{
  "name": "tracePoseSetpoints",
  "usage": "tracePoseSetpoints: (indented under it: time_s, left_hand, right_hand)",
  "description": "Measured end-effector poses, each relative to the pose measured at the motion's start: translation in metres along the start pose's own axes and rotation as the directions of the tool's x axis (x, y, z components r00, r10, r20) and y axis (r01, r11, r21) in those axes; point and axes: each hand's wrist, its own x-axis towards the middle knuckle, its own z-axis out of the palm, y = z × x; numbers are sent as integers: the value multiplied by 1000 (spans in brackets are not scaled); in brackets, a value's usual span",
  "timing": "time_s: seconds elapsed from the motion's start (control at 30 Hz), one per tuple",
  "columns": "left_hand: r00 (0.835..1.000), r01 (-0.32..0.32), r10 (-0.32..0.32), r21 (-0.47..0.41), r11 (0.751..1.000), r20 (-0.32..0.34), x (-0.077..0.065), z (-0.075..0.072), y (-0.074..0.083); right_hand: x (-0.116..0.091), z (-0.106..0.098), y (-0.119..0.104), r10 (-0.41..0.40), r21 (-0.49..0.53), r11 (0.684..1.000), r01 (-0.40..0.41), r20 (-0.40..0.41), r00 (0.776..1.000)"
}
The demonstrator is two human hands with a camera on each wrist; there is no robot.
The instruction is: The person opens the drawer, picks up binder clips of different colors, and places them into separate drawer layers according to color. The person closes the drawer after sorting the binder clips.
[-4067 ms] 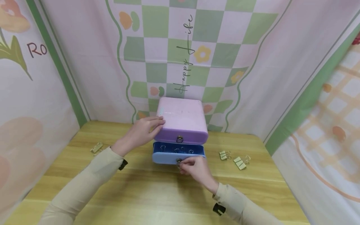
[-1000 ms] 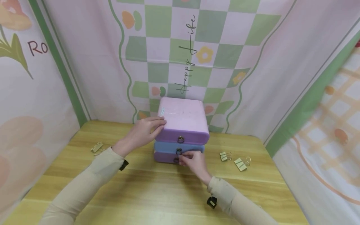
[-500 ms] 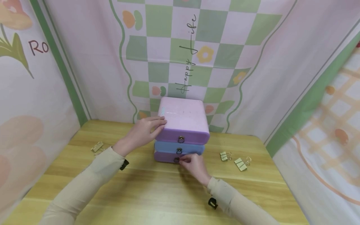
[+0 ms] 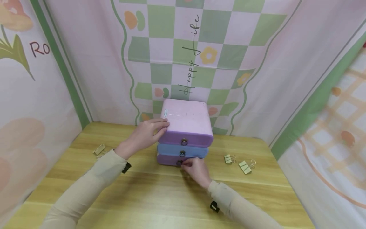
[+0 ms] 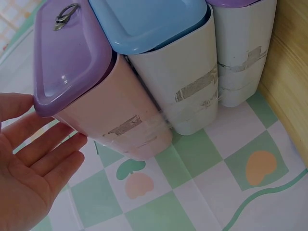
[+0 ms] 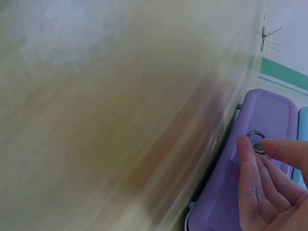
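Note:
A stacked drawer unit (image 4: 187, 117) has a pink top, a purple top drawer (image 4: 171, 138), a blue middle drawer (image 4: 168, 149) and a purple bottom drawer (image 4: 166, 159). All three fronts are pushed in. My left hand (image 4: 145, 132) rests on the unit's top left edge; in the left wrist view the fingers (image 5: 57, 149) lie fairly straight along its side. Low at the front, my right hand (image 4: 197, 170) pinches at the ring pull (image 4: 179, 163) of the bottom drawer. From the right wrist, the thumb and a fingertip sit either side of that ring pull (image 6: 257, 134).
Two gold binder clips, a near one (image 4: 245, 167) and a smaller one (image 4: 228, 159), lie right of the unit on the wooden table (image 4: 137, 197). Another binder clip (image 4: 99, 149) lies at the left. A patterned cloth (image 4: 160, 51) hangs behind.
The blue middle drawer, pulled out with binder clip wires showing inside at first, is now pushed in. My right hand moved from its ring down to the bottom drawer's ring. The left hand stayed.

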Motion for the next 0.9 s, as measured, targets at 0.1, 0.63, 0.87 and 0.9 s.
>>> tracePoseSetpoints:
  time_s: [0.1,0.63,0.87,0.9]
  left_hand:
    - [1000,2,-2,-3,1000,-2,0,0,1]
    - [1000,17,-17,-13,1000,6,0,0,1]
    - [1000,11,-11,-23,1000,-3,0,0,1]
    - [1000,11,-11,-24,1000,-5,0,0,1]
  right_hand:
    - [0,1,0,-9,-4,1000,9,-16,1000]
    - [5,11,6,-76,-166,984,63,-74,994]
    - [4,12,5,-88,-183,981,66,-113,990]
    - [4,13,5,-87,-180,982,65,-117,989]
